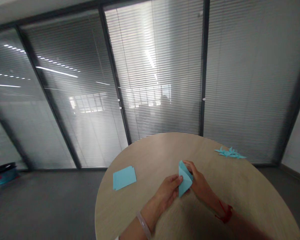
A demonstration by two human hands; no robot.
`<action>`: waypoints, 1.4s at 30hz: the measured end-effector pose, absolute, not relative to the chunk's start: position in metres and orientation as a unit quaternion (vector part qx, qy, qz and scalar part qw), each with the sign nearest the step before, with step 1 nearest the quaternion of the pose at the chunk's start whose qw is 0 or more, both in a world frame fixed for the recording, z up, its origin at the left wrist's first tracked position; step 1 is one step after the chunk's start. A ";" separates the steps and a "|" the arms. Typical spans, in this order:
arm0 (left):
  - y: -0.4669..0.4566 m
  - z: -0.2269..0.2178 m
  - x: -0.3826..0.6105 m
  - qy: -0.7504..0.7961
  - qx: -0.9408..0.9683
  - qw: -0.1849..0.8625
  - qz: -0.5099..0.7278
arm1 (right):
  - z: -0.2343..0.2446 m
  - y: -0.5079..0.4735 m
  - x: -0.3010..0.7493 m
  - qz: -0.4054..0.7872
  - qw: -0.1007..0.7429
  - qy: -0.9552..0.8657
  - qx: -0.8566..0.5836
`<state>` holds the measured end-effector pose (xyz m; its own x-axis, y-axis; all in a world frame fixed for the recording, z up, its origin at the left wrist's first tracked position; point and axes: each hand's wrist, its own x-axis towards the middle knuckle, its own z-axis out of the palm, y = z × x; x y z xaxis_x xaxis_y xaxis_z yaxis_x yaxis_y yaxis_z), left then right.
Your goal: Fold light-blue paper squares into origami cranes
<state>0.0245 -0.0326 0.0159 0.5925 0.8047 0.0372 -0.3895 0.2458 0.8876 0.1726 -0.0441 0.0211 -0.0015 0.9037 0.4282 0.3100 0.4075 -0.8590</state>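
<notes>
A light-blue folded sheet of paper (pixel 184 182) is held up between both hands over the near middle of the table. It is creased into a pointed, roughly triangular shape with a flap standing out at the upper right. My left hand (pixel 168 189) pinches its left edge, thumb on the front face. At the right edge, the fingers of my right hand (pixel 199 180) curl round behind the paper, partly hidden by it. A bangle circles my left wrist, and a red string bracelet is on my right.
The round wooden table (pixel 162 146) carries a stack of light-blue paper sheets (pixel 124 178) at left and a pile of folded light-blue paper pieces (pixel 230 152) at far right. Glass partitions with blinds (pixel 160 66) stand behind. A dark-rimmed container (pixel 7 173) is on the floor at far left.
</notes>
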 end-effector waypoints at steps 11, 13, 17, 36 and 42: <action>-0.025 0.019 0.017 0.381 0.591 0.592 0.393 | 0.034 -0.040 0.179 0.401 0.576 -0.570 -0.427; -0.024 0.020 0.016 0.408 0.624 0.539 0.390 | 0.035 -0.040 0.177 0.407 0.575 -0.571 -0.422; -0.027 0.024 0.016 0.402 0.675 0.477 0.394 | 0.032 -0.038 0.175 0.410 0.566 -0.575 -0.426; -0.035 0.031 0.015 0.393 0.713 0.387 0.433 | 0.032 -0.038 0.177 0.417 0.582 -0.566 -0.410; -0.036 0.033 0.015 0.402 0.734 0.351 0.420 | 0.036 -0.039 0.179 0.407 0.574 -0.567 -0.428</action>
<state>0.0152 -0.0361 0.0335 0.3238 0.8849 0.3349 0.2956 -0.4309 0.8526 0.1794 -0.0392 0.0358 0.0255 0.9527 0.3028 0.0189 0.3024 -0.9530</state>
